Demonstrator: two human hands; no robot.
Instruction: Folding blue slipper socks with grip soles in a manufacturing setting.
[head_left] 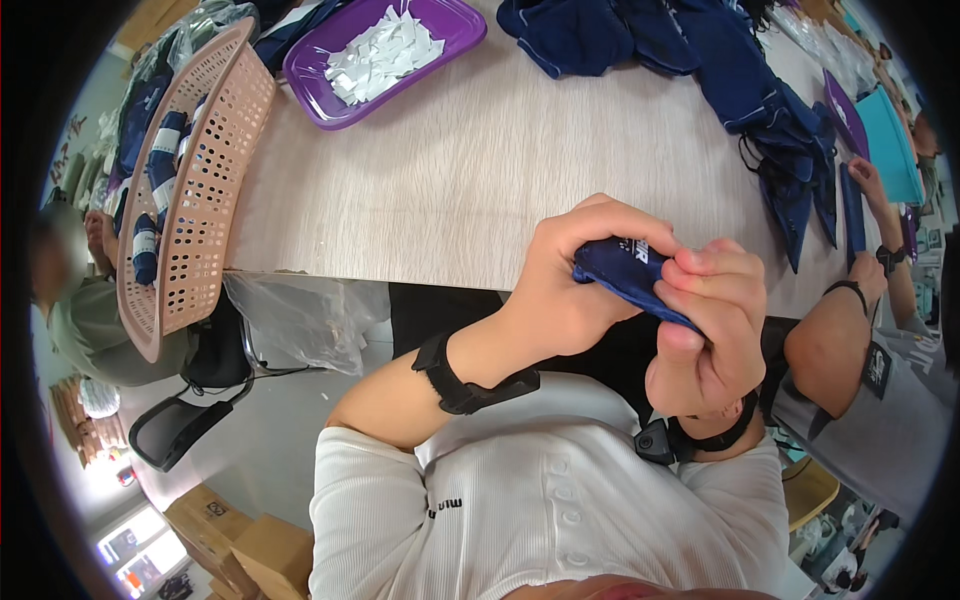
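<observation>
A small folded piece of navy blue fabric (625,272) with white print is held up in front of my chest, over the table's near edge. My left hand (575,275) is closed on its left end, with the fingers curled over the top. From the other side my right hand (715,325) pinches the right end, and its curled fingers hide part of the fabric. Whether the piece is a pouch or a flat fold I cannot tell.
A pink perforated basket (215,190) with several navy rolls in white bands stands at the left. Farther back is a purple tray (310,98) of white slips. Navy garments (735,85) lie far right. Co-workers sit on both sides, the right one's hand (868,275) near the table.
</observation>
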